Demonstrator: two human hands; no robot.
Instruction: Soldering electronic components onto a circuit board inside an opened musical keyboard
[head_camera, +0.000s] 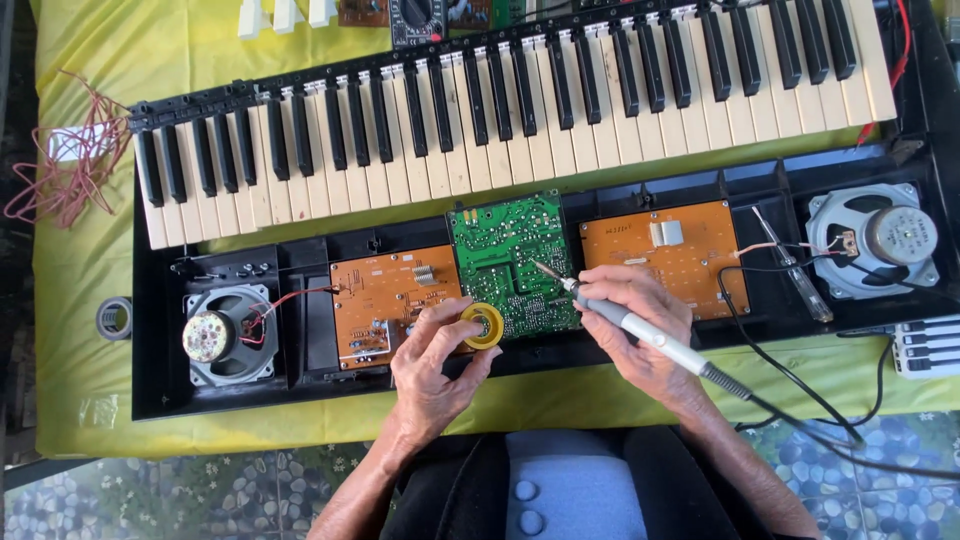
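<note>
We are gripping a soldering iron (640, 328) in our right hand (640, 335) over the green circuit board (512, 262), our left hand (430, 365) pinching a yellow solder tin (482, 326) (a slipped tip risks bridging neighbouring joints).

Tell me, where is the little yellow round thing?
The yellow round tin sits in the left hand, at the lower edge of the green circuit board, left of the soldering iron.
</note>
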